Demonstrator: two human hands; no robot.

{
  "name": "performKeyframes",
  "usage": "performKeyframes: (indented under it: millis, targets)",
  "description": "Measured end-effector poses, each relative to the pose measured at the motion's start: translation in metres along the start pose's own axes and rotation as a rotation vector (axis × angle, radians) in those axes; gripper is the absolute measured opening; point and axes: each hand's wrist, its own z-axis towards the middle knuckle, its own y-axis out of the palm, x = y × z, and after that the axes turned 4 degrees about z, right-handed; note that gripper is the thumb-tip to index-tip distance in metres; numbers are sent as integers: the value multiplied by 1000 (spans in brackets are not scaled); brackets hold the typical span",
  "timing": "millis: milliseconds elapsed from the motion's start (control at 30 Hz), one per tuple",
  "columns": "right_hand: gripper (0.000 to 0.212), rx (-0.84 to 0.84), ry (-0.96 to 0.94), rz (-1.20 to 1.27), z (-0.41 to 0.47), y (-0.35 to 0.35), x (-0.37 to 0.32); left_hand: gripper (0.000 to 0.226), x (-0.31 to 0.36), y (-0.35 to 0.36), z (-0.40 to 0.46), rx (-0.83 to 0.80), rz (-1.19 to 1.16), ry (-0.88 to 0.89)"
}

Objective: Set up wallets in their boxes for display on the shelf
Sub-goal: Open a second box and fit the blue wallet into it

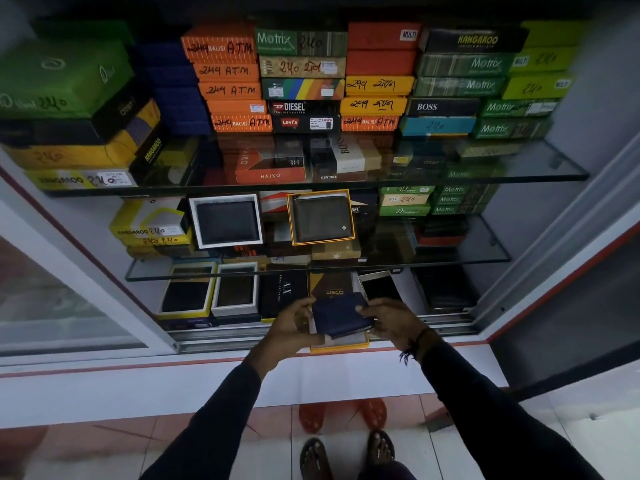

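Observation:
I hold a dark blue zip wallet (341, 315) between both hands at the front of the bottom shelf. My left hand (294, 325) grips its left edge and my right hand (389, 322) grips its right edge. Under the wallet lies an open box with a yellow rim (341, 346); its brown lid (330, 285) stands behind. On the middle glass shelf, a black wallet rests in a white-rimmed box (227, 221) and an olive wallet in an orange-rimmed box (322, 218), both propped up.
Stacked closed wallet boxes fill the top glass shelf (519, 176). On the bottom shelf stand a yellow-rimmed open box (187, 292), a white-rimmed open box (235, 289) and a black lid (284, 292). A sliding glass door (52, 289) stands at the left. Feet in sandals below.

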Motion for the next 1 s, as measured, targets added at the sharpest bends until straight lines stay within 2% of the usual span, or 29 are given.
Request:
performKeyframes:
  millis: [100, 200, 300, 433, 600, 733, 833, 933, 1000]
  targets:
    - [22, -75, 33, 38, -4, -8, -2, 86, 9, -4, -7, -17, -47, 43]
    - [31, -86, 57, 89, -5, -7, 0, 76, 12, -4, -13, -3, -74, 75]
    - [27, -93, 63, 116, -8, -4, 1, 76, 14, -4, -17, 30, -81, 112]
    - [34, -82, 52, 159, -12, -1, 1, 73, 13, -5, -20, 74, -135, 137]
    - [25, -119, 65, 164, -18, 3, 7, 69, 14, -10, -20, 9, -135, 110]
    - [27, -165, 69, 211, -20, 1, 8, 62, 17, -20, -17, -23, -161, 112]
    - [34, -212, 58, 360, -20, -3, 11, 47, 16, -23, -20, -108, -388, 81]
    - [43, -377, 64, 468, -20, 2, 12, 46, 14, -11, -21, -209, -626, 10]
    - [39, -471, 66, 483, -20, 11, 14, 41, 12, -3, -21, -244, -678, 16]
